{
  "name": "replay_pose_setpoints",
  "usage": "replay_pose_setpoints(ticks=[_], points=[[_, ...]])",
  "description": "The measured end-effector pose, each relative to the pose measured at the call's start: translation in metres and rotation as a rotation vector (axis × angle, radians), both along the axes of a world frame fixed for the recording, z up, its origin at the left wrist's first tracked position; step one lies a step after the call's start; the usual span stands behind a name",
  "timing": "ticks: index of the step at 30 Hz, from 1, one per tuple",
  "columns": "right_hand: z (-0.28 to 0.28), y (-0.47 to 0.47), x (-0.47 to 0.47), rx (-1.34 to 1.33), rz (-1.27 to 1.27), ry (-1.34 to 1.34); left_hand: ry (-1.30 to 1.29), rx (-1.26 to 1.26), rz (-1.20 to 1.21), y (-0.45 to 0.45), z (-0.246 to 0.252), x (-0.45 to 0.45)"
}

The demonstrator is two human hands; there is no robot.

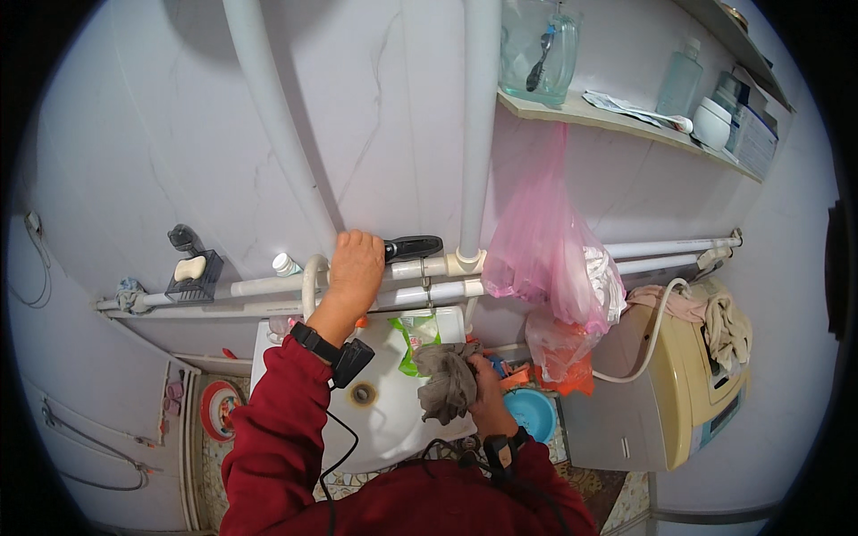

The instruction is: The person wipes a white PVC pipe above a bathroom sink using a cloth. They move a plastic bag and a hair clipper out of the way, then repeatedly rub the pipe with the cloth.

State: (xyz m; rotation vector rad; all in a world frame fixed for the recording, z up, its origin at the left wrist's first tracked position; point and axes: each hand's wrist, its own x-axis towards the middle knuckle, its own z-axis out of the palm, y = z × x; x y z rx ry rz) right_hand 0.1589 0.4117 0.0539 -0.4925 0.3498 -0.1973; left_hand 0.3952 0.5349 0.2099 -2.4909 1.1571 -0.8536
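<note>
My right hand [491, 400] holds a bunched grey-brown cloth [446, 382] over the right side of a white washbasin [395, 429]. My left hand [357, 266] reaches across the basin to the wall pipes, its fingers curled over beside the curved white spout [312, 285]. A black handle-like object [414, 248] juts out to the right of that hand; whatever the palm covers is hidden. Behind the cloth, a green and white packet [407, 358] lies on the basin's back ledge. The drain [362, 394] shows uncovered in the bowl.
Pink plastic bags [546, 234] hang beneath a shelf [623, 119] bearing a glass mug [539, 60]. A washing machine [623, 395] stands at right near a blue basin [531, 414]. Left are a soap holder [194, 278] and a red basin [213, 410]. Cables hang from my wrists.
</note>
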Motion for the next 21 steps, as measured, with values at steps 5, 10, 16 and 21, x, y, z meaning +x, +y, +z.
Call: replay_pose_setpoints(ticks=[5,10,16,21], points=[[0.039,-0.008,0.015,-0.673,-0.061,-0.050,-0.049,-0.108,-0.092,0.002,-0.006,0.006],[0.096,-0.015,0.032,-0.768,-0.255,-0.049,-0.093,-0.135,-0.141,0.003,-0.009,0.010],[0.128,-0.024,0.079,-1.917,-0.812,-0.256,-0.030,-0.246,-0.183,-0.001,-0.015,0.005],[0.112,-0.034,0.113,-2.211,-0.813,-0.213,0.056,-0.327,-0.233,-0.001,-0.016,0.005]])
